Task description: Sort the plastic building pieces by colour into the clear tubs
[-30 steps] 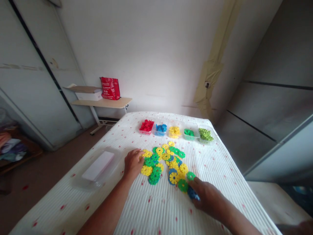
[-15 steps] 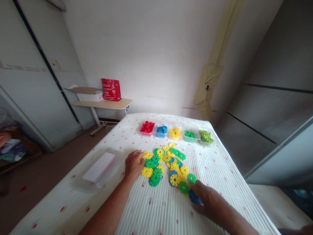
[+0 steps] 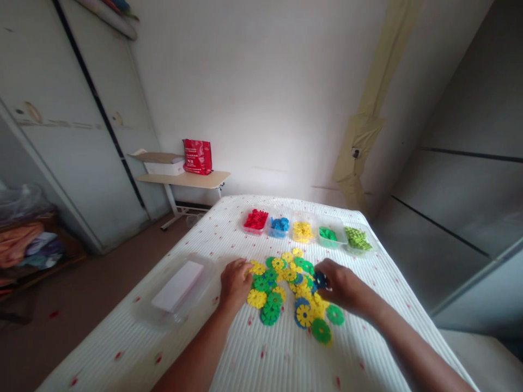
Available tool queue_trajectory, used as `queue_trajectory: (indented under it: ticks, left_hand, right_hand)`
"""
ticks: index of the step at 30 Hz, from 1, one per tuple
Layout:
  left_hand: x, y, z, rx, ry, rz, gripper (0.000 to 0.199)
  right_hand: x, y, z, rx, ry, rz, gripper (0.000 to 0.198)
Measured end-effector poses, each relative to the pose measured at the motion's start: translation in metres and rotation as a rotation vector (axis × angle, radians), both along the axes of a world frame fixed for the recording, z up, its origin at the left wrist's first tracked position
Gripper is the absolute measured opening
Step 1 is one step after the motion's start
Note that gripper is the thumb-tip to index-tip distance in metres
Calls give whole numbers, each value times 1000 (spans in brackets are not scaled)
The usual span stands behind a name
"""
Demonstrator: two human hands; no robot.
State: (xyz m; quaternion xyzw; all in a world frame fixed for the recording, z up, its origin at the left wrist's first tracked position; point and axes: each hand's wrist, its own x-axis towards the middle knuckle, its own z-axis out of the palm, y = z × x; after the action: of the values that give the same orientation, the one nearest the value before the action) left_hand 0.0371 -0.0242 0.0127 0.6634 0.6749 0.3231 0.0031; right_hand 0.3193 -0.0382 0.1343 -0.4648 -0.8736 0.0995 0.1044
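Observation:
A loose pile of notched plastic snowflake discs in yellow, green and blue lies on the table. My left hand point(image 3: 236, 287) rests at the pile's left edge, fingers curled and thumb bent in, with a bit of yellow disc showing between them beside other yellow discs point(image 3: 258, 267). On the other side, my right hand point(image 3: 342, 286) pinches a dark blue disc point(image 3: 320, 279) at the pile's right edge; its fingers partly cover the disc. Nearer to me lie a green disc point(image 3: 321, 330) and another green disc point(image 3: 335, 314).
Along the back stand clear tubs with red pieces point(image 3: 256, 220), blue pieces point(image 3: 280, 224), yellow pieces point(image 3: 303, 231), green pieces point(image 3: 328, 234) and light green pieces point(image 3: 357, 238). At left, a pale block point(image 3: 178, 286) sits in a clear plastic tray point(image 3: 207, 279). A small side table point(image 3: 196, 181) holds a red bag.
My right hand has moved away from me, from the pile's near end to its right edge, with the blue disc. My left hand keeps its place by the pile. The view has shifted slightly.

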Motion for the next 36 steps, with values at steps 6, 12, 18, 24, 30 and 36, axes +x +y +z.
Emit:
queue_trajectory:
  ticks: [6, 12, 18, 24, 30, 36]
  left_hand:
    - [-3, 0, -4, 21, -90, 3, 26]
    - [-4, 0, -5, 52, -147, 6, 27]
    - [-4, 3, -11, 76, -178, -49, 28]
    - [1, 3, -11, 45, -150, -106, 31]
    - [0, 2, -13, 75, -156, -103, 31]
    - [-3, 4, -16, 93, -180, -105, 29]
  right_hand:
    - [-76, 107, 23, 199, -215, -60, 19]
    - [-117, 153, 21, 215, -219, -127, 34]
    - [-84, 129, -18, 178, -132, -83, 30]
    - [-44, 112, -49, 106, -142, -210, 33]
    - [-57, 111, -66, 55, -182, -216, 41]
    - [-62, 114, -76, 35, -265, -242, 36]
